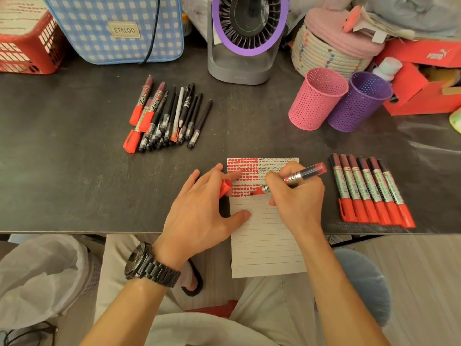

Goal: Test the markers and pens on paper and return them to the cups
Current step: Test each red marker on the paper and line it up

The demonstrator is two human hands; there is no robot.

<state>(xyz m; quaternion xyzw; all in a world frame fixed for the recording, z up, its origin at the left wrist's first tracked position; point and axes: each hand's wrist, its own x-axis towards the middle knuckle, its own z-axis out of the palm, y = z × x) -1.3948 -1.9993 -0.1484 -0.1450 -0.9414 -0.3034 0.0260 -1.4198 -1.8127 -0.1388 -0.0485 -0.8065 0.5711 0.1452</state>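
Right hand (296, 196) grips marker (296, 177) at mid-barrel, tip on paper (264, 236) at the table's (74, 183) front edge. Left hand (199, 211) spread, pinning the paper, cap (225, 188) pinched between fingers. Marker judged light, rigid, smooth: hold mid-barrel. Paper thin, overhanging, liable to slide.

Matt dark table (74, 176), lined paper (264, 236), perforated plastic cups (316, 101), glossy plastic markers (369, 191), woven rope basket (321, 58), metal watch (149, 267).
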